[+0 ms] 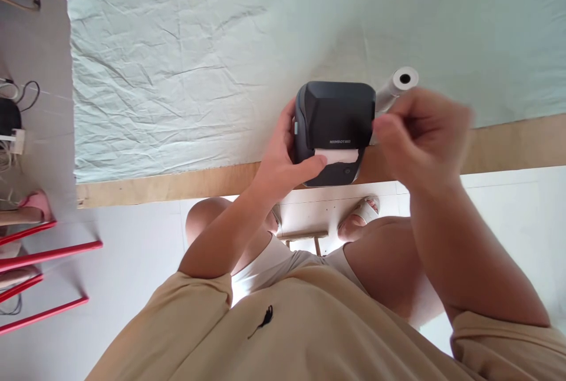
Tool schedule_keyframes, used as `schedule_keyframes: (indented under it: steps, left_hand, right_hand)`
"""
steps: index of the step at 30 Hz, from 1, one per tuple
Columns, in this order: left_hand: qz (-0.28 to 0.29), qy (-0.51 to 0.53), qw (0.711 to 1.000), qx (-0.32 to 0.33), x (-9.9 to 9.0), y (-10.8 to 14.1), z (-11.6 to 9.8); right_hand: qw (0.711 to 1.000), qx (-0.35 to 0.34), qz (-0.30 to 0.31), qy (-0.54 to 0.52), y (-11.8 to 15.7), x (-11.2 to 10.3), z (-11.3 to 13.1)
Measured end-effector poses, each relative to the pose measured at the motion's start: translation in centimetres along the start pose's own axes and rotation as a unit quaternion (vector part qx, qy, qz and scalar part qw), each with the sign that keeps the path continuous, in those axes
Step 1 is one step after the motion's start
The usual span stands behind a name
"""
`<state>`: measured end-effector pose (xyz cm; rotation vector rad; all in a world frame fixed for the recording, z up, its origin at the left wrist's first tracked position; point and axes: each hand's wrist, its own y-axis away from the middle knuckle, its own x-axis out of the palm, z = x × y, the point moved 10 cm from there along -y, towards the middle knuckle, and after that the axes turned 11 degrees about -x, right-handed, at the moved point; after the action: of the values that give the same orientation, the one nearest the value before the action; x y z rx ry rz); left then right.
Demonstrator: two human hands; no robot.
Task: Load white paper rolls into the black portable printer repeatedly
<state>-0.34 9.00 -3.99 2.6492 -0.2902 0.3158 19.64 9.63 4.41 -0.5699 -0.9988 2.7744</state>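
Observation:
A black label printer [338, 112] stands near the table's front edge, with a strip of white paper [342, 155] sticking out of its front slot. My left hand [287, 157] grips the printer's left side, its thumb lying on the left end of the strip. Beside the printer's right side is my right hand [420, 133], slightly blurred, with fingers curled and thumb near the index finger; whether it holds anything small cannot be made out. Behind that hand lies a white paper roll [405, 78] with a dark core, partly hidden by the fingers.
A wrinkled pale green cloth [177, 62] covers the table, whose wooden edge [168, 189] runs along the front. Red bars [53, 255], cables and another person's foot [38, 207] show at the left. My knees are below the table edge.

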Motion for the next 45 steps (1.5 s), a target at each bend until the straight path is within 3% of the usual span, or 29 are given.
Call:
schedule_keyframes:
  steps: [3, 7, 16, 20, 25, 29, 33, 35, 38, 40, 42, 45]
  left_hand:
    - [0.032, 0.028, 0.999, 0.012, 1.1, 0.2, -0.7]
    - [0.009, 0.021, 0.999, -0.039, 1.4, 0.0, -0.5]
    - [0.067, 0.071, 0.995, 0.028, 1.9, -1.4, -0.7]
    - [0.047, 0.108, 0.993, 0.003, 1.5, -1.8, 0.5]
    - [-0.024, 0.127, 0.992, -0.002, 0.6, -1.8, 0.7]
    - [-0.043, 0.104, 0.993, -0.027, 0.6, -1.9, 0.8]
    - [0.018, 0.087, 0.996, -0.033, 1.7, -1.5, 0.4]
    - [0.029, 0.072, 0.996, -0.032, 1.9, -1.1, 0.2]
    - [0.031, 0.053, 0.997, -0.045, 1.9, -0.6, 0.2]
    - [0.038, 0.046, 0.997, -0.048, 2.0, -0.4, 0.1]
    - [0.047, 0.038, 0.997, -0.048, 2.1, -0.3, 0.0]
    - [0.033, 0.023, 0.998, -0.042, 1.7, -0.2, 0.0]
  right_hand:
    - [0.993, 0.055, 0.100, -0.033, 1.2, 2.0, -2.3]
    - [0.983, 0.075, 0.169, -0.021, 1.8, 2.5, -4.2]
    - [0.983, 0.060, 0.158, -0.066, 1.6, 2.5, -5.5]
    - [0.979, 0.056, 0.155, -0.117, 1.9, 2.6, -5.2]
    - [0.972, 0.045, 0.191, -0.131, 2.0, 2.8, -4.4]
    - [0.990, 0.008, 0.110, -0.087, 0.6, 1.2, -2.5]
    - [0.992, -0.034, -0.090, -0.083, -0.8, -1.6, 0.6]
    - [0.991, -0.046, -0.117, -0.048, -1.2, -1.9, 1.6]
    - [0.994, -0.073, 0.023, 0.079, -1.5, 0.2, 2.3]
    - [0.973, -0.098, 0.115, 0.175, -1.2, 1.2, 2.1]
    - [0.951, -0.111, 0.174, 0.229, -0.9, 1.6, 1.5]
    - [0.942, -0.119, 0.221, 0.223, -0.7, 2.0, 1.3]
